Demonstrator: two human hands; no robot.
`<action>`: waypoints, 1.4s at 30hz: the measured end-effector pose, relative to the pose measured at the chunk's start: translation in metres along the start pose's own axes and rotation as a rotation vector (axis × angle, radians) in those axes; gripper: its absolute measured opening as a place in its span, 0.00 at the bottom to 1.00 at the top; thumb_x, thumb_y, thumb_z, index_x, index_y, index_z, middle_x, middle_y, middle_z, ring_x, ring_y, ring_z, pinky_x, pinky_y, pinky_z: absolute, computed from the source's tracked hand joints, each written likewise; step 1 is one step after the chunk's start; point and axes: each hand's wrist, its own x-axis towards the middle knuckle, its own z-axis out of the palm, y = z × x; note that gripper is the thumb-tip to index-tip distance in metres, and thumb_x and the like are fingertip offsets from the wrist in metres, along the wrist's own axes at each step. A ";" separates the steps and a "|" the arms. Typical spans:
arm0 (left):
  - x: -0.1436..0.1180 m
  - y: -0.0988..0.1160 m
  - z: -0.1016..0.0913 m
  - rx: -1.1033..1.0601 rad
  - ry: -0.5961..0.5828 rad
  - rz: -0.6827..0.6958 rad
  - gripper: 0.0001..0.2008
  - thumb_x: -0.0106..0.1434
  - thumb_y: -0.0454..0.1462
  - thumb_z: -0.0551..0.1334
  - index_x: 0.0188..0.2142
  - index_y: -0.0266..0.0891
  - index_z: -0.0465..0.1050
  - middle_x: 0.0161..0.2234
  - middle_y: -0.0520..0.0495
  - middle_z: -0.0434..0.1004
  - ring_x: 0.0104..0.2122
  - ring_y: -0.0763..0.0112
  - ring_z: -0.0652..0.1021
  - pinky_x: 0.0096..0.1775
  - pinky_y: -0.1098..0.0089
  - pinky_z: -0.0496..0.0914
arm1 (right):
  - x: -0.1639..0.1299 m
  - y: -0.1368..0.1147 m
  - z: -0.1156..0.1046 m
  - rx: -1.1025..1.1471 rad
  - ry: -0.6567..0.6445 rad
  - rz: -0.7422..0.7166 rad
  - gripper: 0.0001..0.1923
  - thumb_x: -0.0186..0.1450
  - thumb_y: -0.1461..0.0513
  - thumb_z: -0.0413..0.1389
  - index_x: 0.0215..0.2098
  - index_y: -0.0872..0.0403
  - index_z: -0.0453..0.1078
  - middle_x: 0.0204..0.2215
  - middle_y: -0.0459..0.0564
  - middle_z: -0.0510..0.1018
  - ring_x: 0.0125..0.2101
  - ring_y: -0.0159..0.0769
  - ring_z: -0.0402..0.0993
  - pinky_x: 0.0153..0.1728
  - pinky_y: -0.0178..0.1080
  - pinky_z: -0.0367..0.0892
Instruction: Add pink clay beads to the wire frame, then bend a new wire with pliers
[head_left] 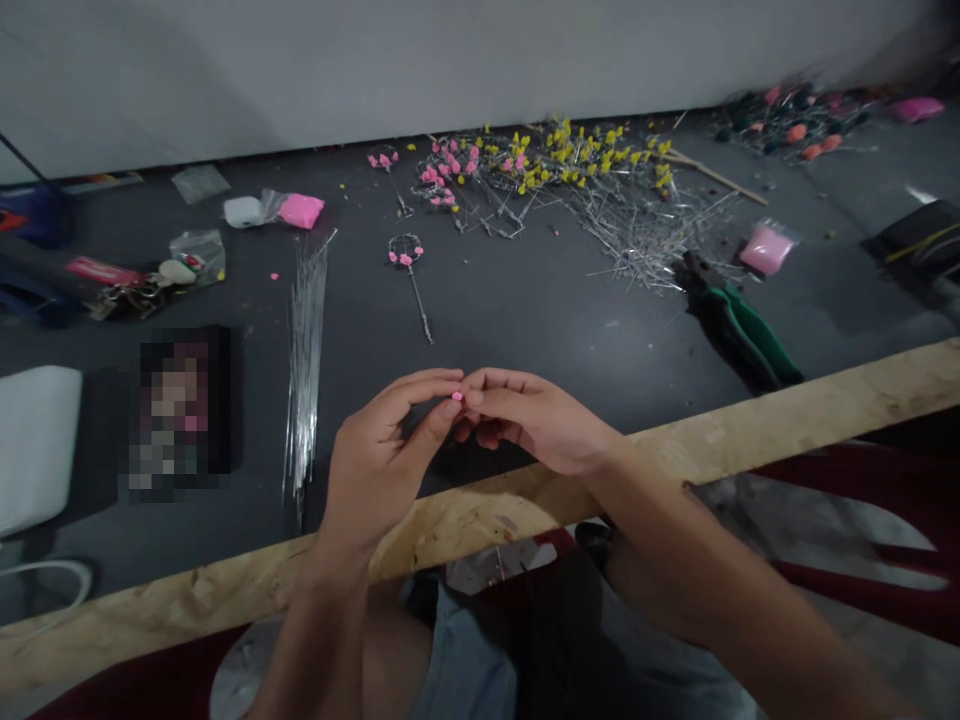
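Dark desk (525,320), pale wall (300,70) behind, raw wood strip (825,412) along the near edge. Both of the person's hands meet just inside that strip.

Left hand (375,440): grip pinching a small pink piece (457,397) at thumb and index. Right hand (547,415): grip closed on the same piece from the other side, other fingers curled under. So the pink piece sits between both sets of fingertips, off the desk. From where I'm standing, can't tell which grip bears more of it.

Just beyond the fingers: wire stem (420,300) lying flat, looped head, pink blobs on the loop. Left of the left hand: bundle of straight wires (304,370), roughly parallel.

Further back: heap of yellow-tipped wires (577,155), pink-tipped ones (450,168) at its left. Loose wires (637,240) spread in front. Green-and-black pliers (739,325) on the right, head at the loose wires. Pink packet (766,247) near the pliers. Far left: keys (127,298).
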 end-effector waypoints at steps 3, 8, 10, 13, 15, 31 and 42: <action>0.000 0.000 0.003 0.025 0.012 0.028 0.07 0.60 0.36 0.61 0.39 0.47 0.75 0.43 0.53 0.77 0.42 0.71 0.76 0.45 0.70 0.71 | 0.000 0.000 0.000 0.011 0.007 -0.027 0.07 0.60 0.58 0.57 0.30 0.54 0.70 0.26 0.43 0.71 0.28 0.25 0.67 0.28 0.30 0.58; 0.001 -0.003 0.009 0.027 0.024 0.058 0.12 0.59 0.36 0.62 0.44 0.47 0.73 0.44 0.51 0.76 0.43 0.70 0.76 0.45 0.69 0.72 | -0.001 0.000 -0.002 0.025 0.025 -0.038 0.08 0.61 0.58 0.56 0.28 0.54 0.68 0.25 0.43 0.70 0.27 0.26 0.65 0.28 0.32 0.57; 0.001 -0.003 0.011 0.040 0.020 0.073 0.15 0.59 0.35 0.62 0.47 0.48 0.71 0.44 0.51 0.76 0.43 0.70 0.76 0.45 0.69 0.71 | -0.001 0.000 -0.003 0.031 0.034 -0.047 0.08 0.61 0.58 0.56 0.28 0.54 0.68 0.25 0.43 0.70 0.27 0.26 0.65 0.29 0.32 0.57; 0.003 -0.003 0.013 0.056 0.004 0.137 0.13 0.60 0.34 0.61 0.45 0.49 0.73 0.45 0.52 0.76 0.44 0.72 0.75 0.46 0.70 0.71 | -0.002 0.000 -0.004 0.036 0.037 -0.058 0.07 0.60 0.59 0.56 0.28 0.54 0.68 0.25 0.42 0.70 0.27 0.26 0.65 0.29 0.33 0.58; 0.004 -0.002 0.013 0.064 0.014 0.165 0.11 0.60 0.34 0.61 0.42 0.48 0.74 0.44 0.52 0.76 0.44 0.72 0.75 0.46 0.70 0.71 | -0.003 0.000 -0.005 0.032 0.034 -0.061 0.07 0.60 0.59 0.56 0.28 0.54 0.68 0.25 0.42 0.70 0.27 0.26 0.65 0.30 0.33 0.58; 0.005 -0.002 0.011 0.289 0.153 0.267 0.06 0.56 0.33 0.63 0.35 0.43 0.74 0.39 0.51 0.78 0.37 0.70 0.78 0.42 0.67 0.72 | -0.001 0.000 -0.003 -0.053 0.091 -0.082 0.07 0.61 0.58 0.55 0.33 0.52 0.72 0.27 0.43 0.71 0.29 0.27 0.67 0.30 0.33 0.57; 0.006 -0.012 0.005 0.407 0.195 0.359 0.07 0.56 0.32 0.63 0.36 0.42 0.73 0.40 0.51 0.78 0.40 0.69 0.77 0.44 0.66 0.71 | 0.010 0.004 0.000 -0.091 0.110 -0.075 0.08 0.61 0.60 0.54 0.34 0.52 0.74 0.28 0.45 0.73 0.31 0.28 0.68 0.31 0.33 0.58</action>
